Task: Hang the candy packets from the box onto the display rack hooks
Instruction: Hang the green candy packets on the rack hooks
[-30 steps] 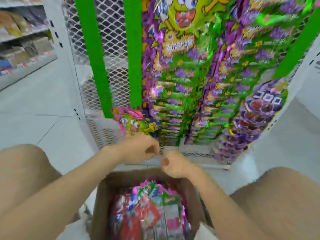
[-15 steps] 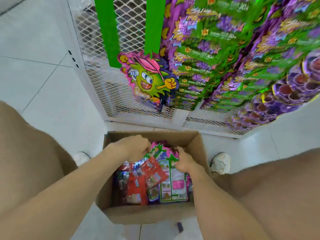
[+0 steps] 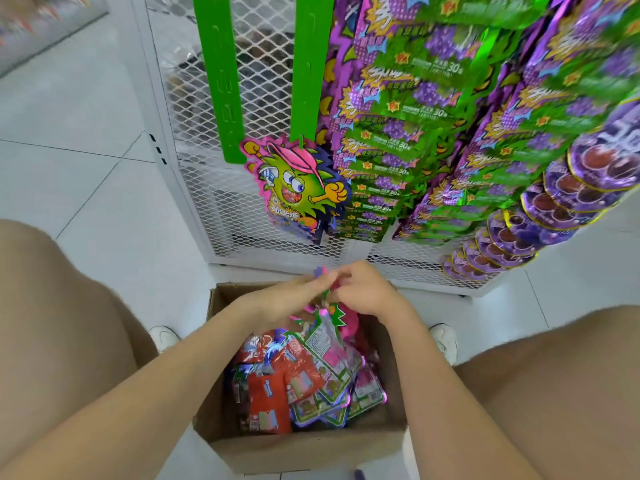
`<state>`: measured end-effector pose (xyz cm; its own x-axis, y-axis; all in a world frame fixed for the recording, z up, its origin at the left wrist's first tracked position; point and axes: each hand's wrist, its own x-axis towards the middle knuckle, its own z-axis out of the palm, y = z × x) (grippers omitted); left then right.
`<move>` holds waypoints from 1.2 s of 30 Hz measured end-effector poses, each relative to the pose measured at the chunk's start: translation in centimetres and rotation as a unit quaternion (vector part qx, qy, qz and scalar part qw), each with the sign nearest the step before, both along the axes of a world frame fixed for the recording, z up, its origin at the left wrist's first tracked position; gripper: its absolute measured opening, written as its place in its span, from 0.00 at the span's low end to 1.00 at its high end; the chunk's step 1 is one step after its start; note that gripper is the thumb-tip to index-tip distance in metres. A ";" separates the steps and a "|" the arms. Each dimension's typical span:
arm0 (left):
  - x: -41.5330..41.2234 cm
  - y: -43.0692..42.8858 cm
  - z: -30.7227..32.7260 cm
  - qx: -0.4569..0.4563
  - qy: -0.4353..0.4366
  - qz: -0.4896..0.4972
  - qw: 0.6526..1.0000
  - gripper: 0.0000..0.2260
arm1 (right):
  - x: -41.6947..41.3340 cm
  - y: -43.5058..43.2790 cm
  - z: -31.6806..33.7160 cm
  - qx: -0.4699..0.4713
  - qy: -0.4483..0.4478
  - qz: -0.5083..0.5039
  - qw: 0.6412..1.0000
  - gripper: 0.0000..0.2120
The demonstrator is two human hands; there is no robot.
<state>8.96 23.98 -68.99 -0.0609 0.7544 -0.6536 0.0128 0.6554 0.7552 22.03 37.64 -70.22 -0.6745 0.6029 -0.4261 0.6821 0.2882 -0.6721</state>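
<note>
Head view, left hand (image 3: 294,301) and right hand (image 3: 363,292) pinching candy packet (image 3: 327,332) over box (image 3: 304,448), hung packets (image 3: 384,133) reading "30".

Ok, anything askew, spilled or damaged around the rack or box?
Nothing spilled or damaged. The lone cartoon packet on the green strip hangs tilted, unlike the neat purple rows beside it; packets in the box lie jumbled.

A white left shoe (image 3: 165,336) and right shoe (image 3: 445,341) stand on pale floor tiles (image 3: 86,174), a blurred shelf (image 3: 41,32) beyond
</note>
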 end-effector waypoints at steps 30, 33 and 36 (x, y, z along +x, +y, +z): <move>-8.7 5.2 16.7 0.329 0.287 0.222 0.872 0.23 | -4.0 1.1 16.7 0.428 0.253 -0.057 0.866 0.09; -9.1 6.0 17.0 0.331 0.290 0.215 0.872 0.07 | -5.5 1.2 16.6 0.407 0.262 -0.058 0.873 0.11; -9.1 5.8 17.5 0.347 0.296 0.194 0.868 0.12 | -7.1 1.2 17.4 0.377 0.281 -0.070 0.880 0.11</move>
